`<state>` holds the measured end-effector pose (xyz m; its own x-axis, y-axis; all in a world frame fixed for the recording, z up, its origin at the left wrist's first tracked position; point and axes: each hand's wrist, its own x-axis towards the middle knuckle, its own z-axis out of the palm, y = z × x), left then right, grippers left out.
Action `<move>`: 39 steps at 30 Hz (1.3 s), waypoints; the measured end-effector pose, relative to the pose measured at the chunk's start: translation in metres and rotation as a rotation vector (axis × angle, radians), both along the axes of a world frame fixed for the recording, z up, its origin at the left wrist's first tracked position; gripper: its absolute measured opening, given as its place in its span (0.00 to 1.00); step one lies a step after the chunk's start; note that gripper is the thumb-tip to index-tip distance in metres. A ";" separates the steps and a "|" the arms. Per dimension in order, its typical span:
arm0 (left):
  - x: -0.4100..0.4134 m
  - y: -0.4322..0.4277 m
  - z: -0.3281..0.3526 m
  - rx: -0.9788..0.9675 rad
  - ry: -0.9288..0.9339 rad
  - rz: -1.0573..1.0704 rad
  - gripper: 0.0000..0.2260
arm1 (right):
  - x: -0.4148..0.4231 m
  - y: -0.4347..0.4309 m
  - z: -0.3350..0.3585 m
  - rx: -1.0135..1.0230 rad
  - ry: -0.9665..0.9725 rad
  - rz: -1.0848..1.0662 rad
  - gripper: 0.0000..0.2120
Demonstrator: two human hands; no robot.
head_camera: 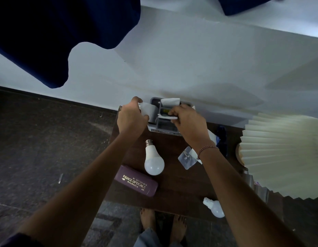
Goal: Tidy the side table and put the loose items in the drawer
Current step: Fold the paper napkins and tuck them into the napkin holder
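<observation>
A dark wooden side table point(174, 191) is set against a wall, and a grey compartmented organiser point(166, 125) is placed at its far edge. A white LED bulb point(154, 162) is laid on its side near the middle, with a maroon spectacle case point(136, 183) (printed "PRINCE OPTICALS ROURKELA") just beside its globe and a small clear packet point(187, 160) to its right. A smaller white bulb point(215, 208) is laid at the near right edge, and the table's right side is hidden by a pleated lampshade point(279, 157).

The single head-worn view looks steeply down from above the side table point(174, 186), toward the wall behind it.
</observation>
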<state>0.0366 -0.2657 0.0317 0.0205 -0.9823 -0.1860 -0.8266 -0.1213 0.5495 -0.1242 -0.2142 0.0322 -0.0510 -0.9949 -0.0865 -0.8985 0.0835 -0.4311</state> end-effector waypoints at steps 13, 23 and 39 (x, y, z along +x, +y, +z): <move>-0.005 0.037 0.021 -0.315 0.059 0.100 0.14 | -0.008 0.022 0.026 -0.072 -0.178 -0.110 0.16; -0.069 0.112 0.008 0.033 0.381 -0.347 0.09 | -0.013 0.128 -0.002 0.013 -0.742 -0.949 0.10; -0.156 0.092 -0.037 0.594 0.316 -0.254 0.24 | -0.023 0.114 -0.043 0.296 -0.930 -1.088 0.18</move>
